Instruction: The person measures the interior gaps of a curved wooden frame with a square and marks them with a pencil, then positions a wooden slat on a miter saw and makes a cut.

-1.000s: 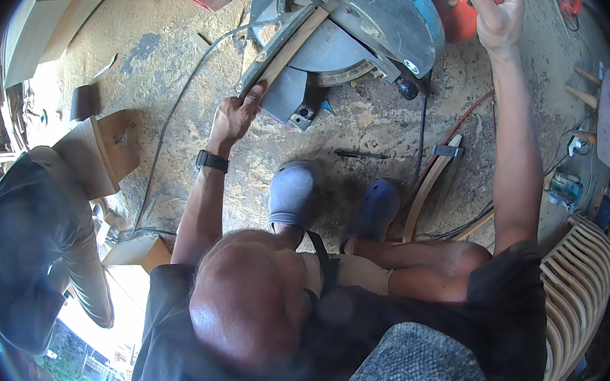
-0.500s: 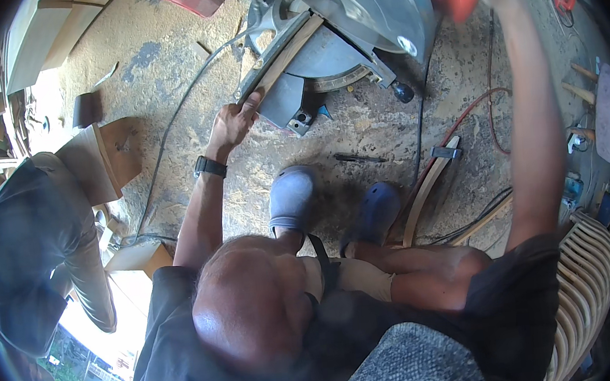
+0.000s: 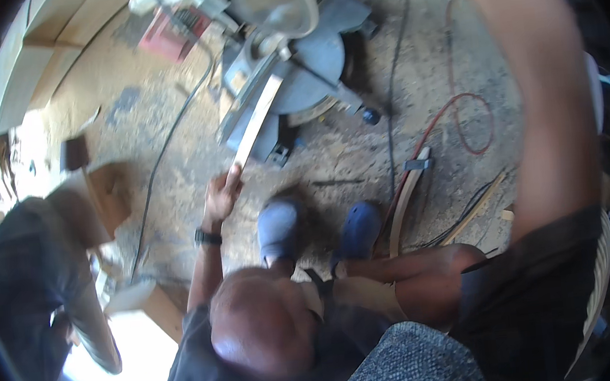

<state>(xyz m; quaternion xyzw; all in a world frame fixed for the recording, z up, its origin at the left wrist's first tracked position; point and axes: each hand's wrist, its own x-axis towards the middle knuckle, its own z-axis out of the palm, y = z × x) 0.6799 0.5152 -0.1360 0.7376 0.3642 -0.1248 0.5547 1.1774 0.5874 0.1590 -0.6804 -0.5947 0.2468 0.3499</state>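
My left hand (image 3: 221,196), with a dark watch on the wrist, is closed around the near end of a narrow wooden strip (image 3: 257,124). The strip slants away from me over the base of a miter saw (image 3: 322,64), beside its fence; whether it touches the base I cannot tell. The saw's round blade guard (image 3: 280,5) is raised at the top edge of the view. My right forearm (image 3: 548,86) stretches up the right side, and its hand lies beyond the picture.
A person in dark clothing (image 3: 23,276) is at the left, by a wooden block (image 3: 107,198). Black cable (image 3: 153,179) and red hose (image 3: 489,121) cross the floor. A curved wooden piece (image 3: 402,210) lies right of my blue clogs (image 3: 359,231).
The wooden strip has come off the saw's fence toward me in my left hand. The blade guard stands higher. My right hand, earlier at the red saw handle, has left the view.
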